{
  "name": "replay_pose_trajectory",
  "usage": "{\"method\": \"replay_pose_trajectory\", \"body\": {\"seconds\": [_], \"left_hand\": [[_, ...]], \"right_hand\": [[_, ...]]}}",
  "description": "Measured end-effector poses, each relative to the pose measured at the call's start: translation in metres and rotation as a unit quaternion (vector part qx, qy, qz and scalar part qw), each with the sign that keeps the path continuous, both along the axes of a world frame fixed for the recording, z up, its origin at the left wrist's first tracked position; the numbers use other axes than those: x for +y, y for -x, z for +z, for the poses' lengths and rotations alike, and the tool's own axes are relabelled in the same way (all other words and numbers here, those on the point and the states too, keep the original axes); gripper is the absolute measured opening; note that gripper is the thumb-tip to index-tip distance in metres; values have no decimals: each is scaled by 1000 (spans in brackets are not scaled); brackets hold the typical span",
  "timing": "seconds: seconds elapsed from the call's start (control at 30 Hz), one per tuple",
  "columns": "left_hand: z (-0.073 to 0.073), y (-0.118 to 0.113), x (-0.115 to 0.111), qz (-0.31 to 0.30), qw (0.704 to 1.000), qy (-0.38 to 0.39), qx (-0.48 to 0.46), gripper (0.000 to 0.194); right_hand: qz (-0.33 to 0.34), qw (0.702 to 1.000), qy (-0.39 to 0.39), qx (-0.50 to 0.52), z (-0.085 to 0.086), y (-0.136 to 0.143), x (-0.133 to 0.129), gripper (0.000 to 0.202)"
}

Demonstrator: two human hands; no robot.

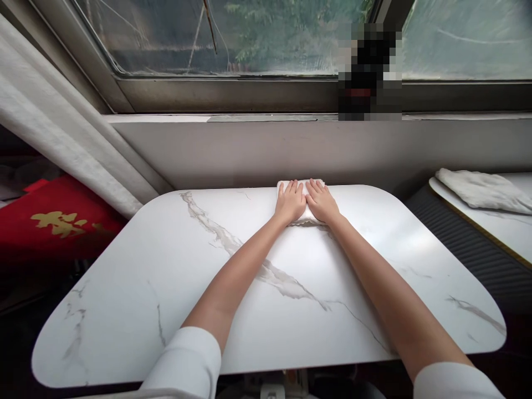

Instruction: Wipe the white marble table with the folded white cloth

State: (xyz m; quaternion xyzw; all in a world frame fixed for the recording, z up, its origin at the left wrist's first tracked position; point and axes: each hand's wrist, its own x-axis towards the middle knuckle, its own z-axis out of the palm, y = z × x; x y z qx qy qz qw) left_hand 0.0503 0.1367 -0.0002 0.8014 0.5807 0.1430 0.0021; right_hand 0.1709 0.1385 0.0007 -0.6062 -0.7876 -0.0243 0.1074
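Note:
A folded white cloth (305,217) lies at the far edge of a white marble-patterned table (199,332), by the wall. My left hand (291,202) rests flat on the cloth's left part, fingers stretched out and pointing away from me. On its right part lies my right hand (322,204), also flat with fingers spread. The two thumbs come close together at the middle. Most of the cloth's top is covered by my hands; its far corners and near edge show.
Behind the table rise a pale wall (249,149) and a window (249,39). A white curtain (62,116) hangs at left beside a red bag-like item (62,221) with gold characters. To the right, a crumpled white cloth (486,189) lies on another surface (509,235).

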Motion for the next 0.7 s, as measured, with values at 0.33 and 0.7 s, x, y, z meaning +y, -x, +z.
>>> {"method": "replay_pose_trajectory", "body": {"seconds": [0.33,0.7], "left_hand": [[-3,-23,-118,-53,998,-11,-39,49],[10,-34,-228,-153,972,122,-126,56]], "right_hand": [[22,1000,-6,-15,-7,-36,-122,54],[52,998,-31,-10,-5,-68,-248,59]]}}
